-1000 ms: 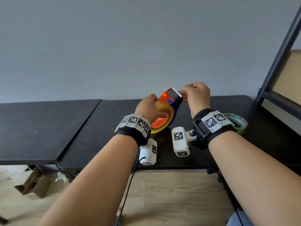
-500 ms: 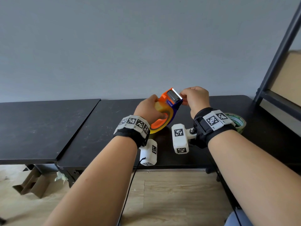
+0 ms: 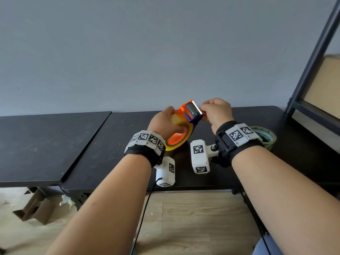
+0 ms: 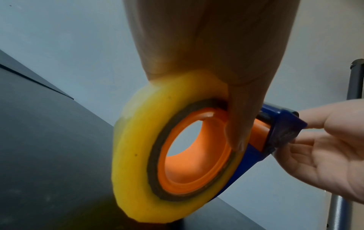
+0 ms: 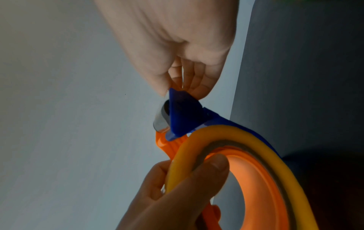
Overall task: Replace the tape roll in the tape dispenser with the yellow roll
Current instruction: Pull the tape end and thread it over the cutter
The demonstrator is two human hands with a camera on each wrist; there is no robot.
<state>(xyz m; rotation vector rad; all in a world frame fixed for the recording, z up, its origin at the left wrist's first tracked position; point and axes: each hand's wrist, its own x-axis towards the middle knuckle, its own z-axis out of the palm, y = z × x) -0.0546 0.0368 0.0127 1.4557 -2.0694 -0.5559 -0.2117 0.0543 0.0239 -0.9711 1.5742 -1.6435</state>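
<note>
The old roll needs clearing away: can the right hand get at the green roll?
Probably yes: the green roll lies uncovered on the table beside the right hand, though that hand is busy at the dispenser.

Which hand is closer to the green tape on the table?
Right. The right hand is up at the dispenser's cutter, its wrist just beside the green tape. The left hand holds the yellow roll farther off.
</note>
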